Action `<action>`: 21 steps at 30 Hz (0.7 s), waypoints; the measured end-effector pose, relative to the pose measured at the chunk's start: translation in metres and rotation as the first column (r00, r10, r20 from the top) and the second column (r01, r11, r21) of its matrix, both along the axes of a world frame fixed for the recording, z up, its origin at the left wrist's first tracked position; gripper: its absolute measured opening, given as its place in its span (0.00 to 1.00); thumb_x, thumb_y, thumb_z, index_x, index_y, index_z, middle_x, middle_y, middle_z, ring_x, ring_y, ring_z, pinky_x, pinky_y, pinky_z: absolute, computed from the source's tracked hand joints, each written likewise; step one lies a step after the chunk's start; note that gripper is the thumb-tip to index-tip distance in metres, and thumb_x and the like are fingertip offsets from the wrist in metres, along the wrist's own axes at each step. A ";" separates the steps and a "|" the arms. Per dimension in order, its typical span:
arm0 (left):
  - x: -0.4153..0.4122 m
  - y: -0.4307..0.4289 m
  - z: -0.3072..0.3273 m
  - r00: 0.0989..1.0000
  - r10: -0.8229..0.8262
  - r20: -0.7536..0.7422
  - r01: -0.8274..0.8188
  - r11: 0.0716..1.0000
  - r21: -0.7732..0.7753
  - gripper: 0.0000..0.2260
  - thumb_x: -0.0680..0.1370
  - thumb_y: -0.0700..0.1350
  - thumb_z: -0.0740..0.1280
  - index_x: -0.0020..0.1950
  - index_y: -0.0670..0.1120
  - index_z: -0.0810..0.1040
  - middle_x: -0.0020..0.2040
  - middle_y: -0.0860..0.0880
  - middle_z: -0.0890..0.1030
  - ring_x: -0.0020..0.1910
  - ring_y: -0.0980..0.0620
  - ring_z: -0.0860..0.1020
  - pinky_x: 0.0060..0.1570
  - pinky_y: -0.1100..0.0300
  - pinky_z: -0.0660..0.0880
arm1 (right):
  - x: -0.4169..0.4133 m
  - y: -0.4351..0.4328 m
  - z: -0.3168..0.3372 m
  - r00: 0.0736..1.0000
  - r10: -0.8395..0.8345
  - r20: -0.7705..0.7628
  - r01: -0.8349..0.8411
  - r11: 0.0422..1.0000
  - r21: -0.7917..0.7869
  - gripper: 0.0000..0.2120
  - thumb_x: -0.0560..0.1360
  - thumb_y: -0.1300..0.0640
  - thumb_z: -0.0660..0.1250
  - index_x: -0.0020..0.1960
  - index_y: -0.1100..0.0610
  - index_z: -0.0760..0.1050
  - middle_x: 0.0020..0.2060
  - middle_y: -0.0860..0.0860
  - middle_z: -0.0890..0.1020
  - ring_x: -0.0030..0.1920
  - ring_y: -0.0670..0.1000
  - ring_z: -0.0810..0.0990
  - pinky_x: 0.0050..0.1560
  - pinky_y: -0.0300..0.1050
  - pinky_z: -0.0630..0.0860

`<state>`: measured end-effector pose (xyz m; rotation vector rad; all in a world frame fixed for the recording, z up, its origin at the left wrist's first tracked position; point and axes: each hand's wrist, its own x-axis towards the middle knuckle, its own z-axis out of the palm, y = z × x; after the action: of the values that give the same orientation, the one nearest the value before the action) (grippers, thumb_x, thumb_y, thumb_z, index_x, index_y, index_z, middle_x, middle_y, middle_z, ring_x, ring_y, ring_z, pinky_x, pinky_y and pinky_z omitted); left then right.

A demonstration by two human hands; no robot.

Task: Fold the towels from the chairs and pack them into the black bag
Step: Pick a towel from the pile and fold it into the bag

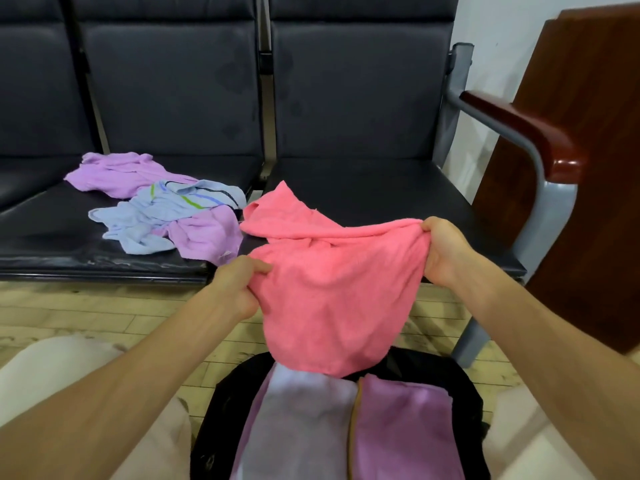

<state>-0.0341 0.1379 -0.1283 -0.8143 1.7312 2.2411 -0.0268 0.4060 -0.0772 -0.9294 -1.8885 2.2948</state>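
A pink towel (pixel 332 292) hangs between my hands, in the air over the front edge of the right chair seat. My left hand (pixel 239 285) pinches its left edge and my right hand (pixel 443 251) grips its right edge. One corner still trails on the seat. Directly below, the black bag (pixel 221 410) stands open on the floor between my knees, with a folded pale lilac towel (pixel 298 417) and a folded purple towel (pixel 401 424) inside. On the middle chair seat lie a crumpled purple towel (pixel 117 174), a light blue striped towel (pixel 156 216) and another purple towel (pixel 207 237).
A row of dark padded chairs (pixel 363 188) runs across the view. A grey metal armrest with a red-brown wooden top (pixel 519 133) ends the row on the right, next to a dark wooden panel (pixel 581 168). The floor is pale wood.
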 end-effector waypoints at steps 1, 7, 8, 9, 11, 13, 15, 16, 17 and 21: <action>0.006 0.001 0.002 0.998 -0.060 0.022 0.060 0.998 0.024 0.10 0.72 0.32 0.66 0.51 0.40 0.78 0.45 0.44 0.78 0.42 0.47 0.75 0.37 0.56 0.73 | 0.002 0.000 0.001 1.000 0.008 -0.015 -0.009 1.000 -0.026 0.10 0.78 0.58 0.58 0.44 0.59 0.76 0.37 0.54 0.80 0.38 0.52 0.79 0.44 0.48 0.76; 0.027 0.015 0.001 0.952 -0.305 0.038 0.294 0.939 0.176 0.05 0.77 0.42 0.64 0.45 0.43 0.78 0.37 0.47 0.82 0.32 0.50 0.79 0.30 0.62 0.74 | 0.004 0.001 0.003 0.998 -0.013 -0.065 0.002 0.986 -0.168 0.13 0.79 0.58 0.57 0.56 0.62 0.77 0.51 0.58 0.83 0.52 0.57 0.82 0.54 0.53 0.78; 0.026 0.015 0.002 0.951 -0.307 0.021 0.299 0.937 0.180 0.07 0.77 0.44 0.65 0.49 0.43 0.79 0.43 0.46 0.83 0.37 0.50 0.80 0.33 0.61 0.76 | 0.005 0.001 0.003 0.997 -0.004 -0.083 -0.012 0.982 -0.188 0.13 0.79 0.58 0.56 0.54 0.62 0.77 0.50 0.58 0.83 0.51 0.57 0.82 0.52 0.53 0.78; 0.025 0.015 0.002 0.953 -0.302 0.007 0.296 0.939 0.176 0.11 0.76 0.46 0.67 0.55 0.42 0.79 0.49 0.45 0.83 0.43 0.49 0.80 0.37 0.59 0.76 | 0.006 0.001 0.004 0.994 0.010 -0.106 -0.032 0.977 -0.212 0.12 0.80 0.57 0.56 0.52 0.61 0.77 0.49 0.57 0.83 0.50 0.56 0.82 0.49 0.52 0.78; 0.022 0.017 0.003 0.959 -0.283 -0.030 0.284 0.945 0.161 0.19 0.74 0.48 0.70 0.62 0.42 0.78 0.58 0.45 0.81 0.51 0.47 0.79 0.43 0.55 0.76 | 0.008 0.002 0.006 0.989 0.025 -0.148 -0.061 0.968 -0.245 0.08 0.79 0.56 0.60 0.49 0.59 0.76 0.46 0.56 0.84 0.47 0.55 0.83 0.43 0.49 0.78; 0.021 0.019 0.005 0.963 -0.258 -0.081 0.268 0.952 0.149 0.19 0.74 0.48 0.70 0.63 0.43 0.77 0.58 0.45 0.82 0.54 0.47 0.79 0.43 0.56 0.76 | 0.010 0.003 0.009 0.985 0.046 -0.167 -0.087 0.965 -0.246 0.08 0.77 0.56 0.66 0.52 0.60 0.78 0.47 0.56 0.85 0.47 0.55 0.85 0.42 0.48 0.79; 0.020 0.022 0.010 0.972 -0.185 -0.144 0.207 0.965 0.159 0.15 0.76 0.47 0.68 0.61 0.44 0.78 0.56 0.46 0.82 0.53 0.48 0.79 0.42 0.57 0.75 | 0.011 0.004 0.010 0.982 0.070 -0.177 -0.110 0.967 -0.229 0.13 0.76 0.56 0.69 0.58 0.62 0.78 0.49 0.57 0.85 0.48 0.55 0.85 0.42 0.49 0.80; 0.020 0.023 0.014 0.970 -0.148 -0.194 0.182 0.969 0.166 0.12 0.78 0.47 0.66 0.59 0.44 0.78 0.54 0.46 0.82 0.51 0.49 0.79 0.41 0.57 0.75 | 0.012 0.004 0.011 0.980 0.073 -0.185 -0.115 0.966 -0.230 0.14 0.76 0.55 0.69 0.59 0.62 0.78 0.49 0.57 0.85 0.49 0.55 0.85 0.43 0.49 0.80; 0.018 0.022 0.019 0.962 -0.124 -0.244 0.168 0.971 0.170 0.10 0.79 0.47 0.63 0.56 0.45 0.79 0.50 0.47 0.83 0.49 0.50 0.79 0.39 0.59 0.75 | 0.014 0.004 0.013 0.979 0.065 -0.194 -0.112 0.963 -0.243 0.15 0.77 0.55 0.68 0.60 0.61 0.77 0.50 0.57 0.85 0.50 0.56 0.85 0.44 0.50 0.80; 0.013 0.009 0.041 0.917 -0.099 -0.387 0.182 0.966 0.184 0.18 0.80 0.46 0.59 0.33 0.50 0.81 0.34 0.52 0.81 0.35 0.55 0.78 0.32 0.66 0.75 | 0.018 0.005 0.021 0.979 -0.019 -0.205 -0.046 0.950 -0.309 0.13 0.77 0.49 0.67 0.58 0.56 0.77 0.47 0.55 0.86 0.48 0.55 0.84 0.42 0.52 0.79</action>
<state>-0.0211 0.1466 -0.0872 -0.2119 1.5825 2.5477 -0.0085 0.4114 -0.0558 -0.6657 -1.4849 2.6314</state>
